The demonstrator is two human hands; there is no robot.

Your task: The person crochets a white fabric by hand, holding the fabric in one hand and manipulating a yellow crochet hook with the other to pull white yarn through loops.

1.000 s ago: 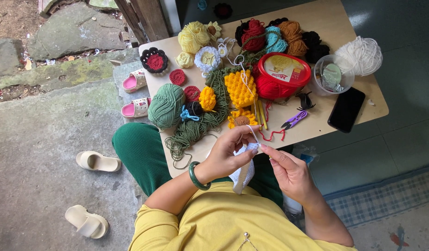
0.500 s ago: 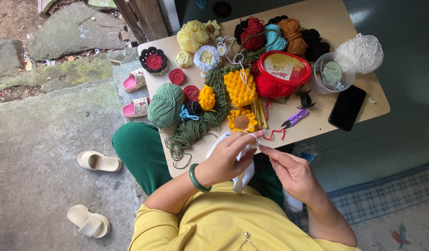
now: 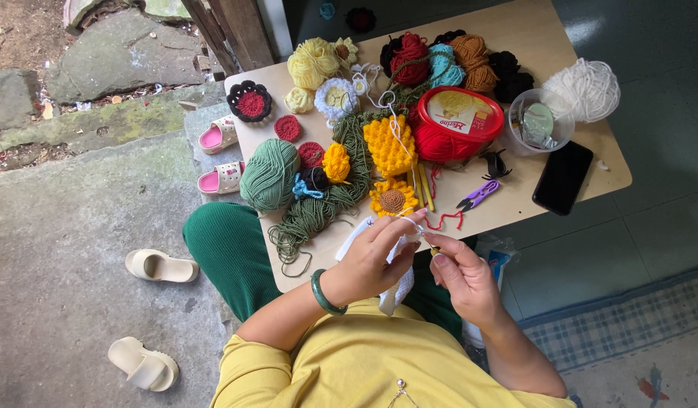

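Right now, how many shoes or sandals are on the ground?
4: two cream sandals on the concrete at left, and two pink-lined slippers partly tucked under the table edge. Others may be hidden underneath.

You have one view only, from the camera on your head, so nothing is shared with a second view. It looks almost straight down over your yellow top (image 3: 364, 363) and your green trouser leg (image 3: 228, 249). Your left hand (image 3: 375, 257) and right hand (image 3: 462, 276) sit low and centre, close to the lens. The bench (image 3: 515, 204) fills the upper middle, turned at a slant, its far edge near the top. The concrete floor (image 3: 62, 227) shows on the left, tiled floor (image 3: 651, 227) on the right.
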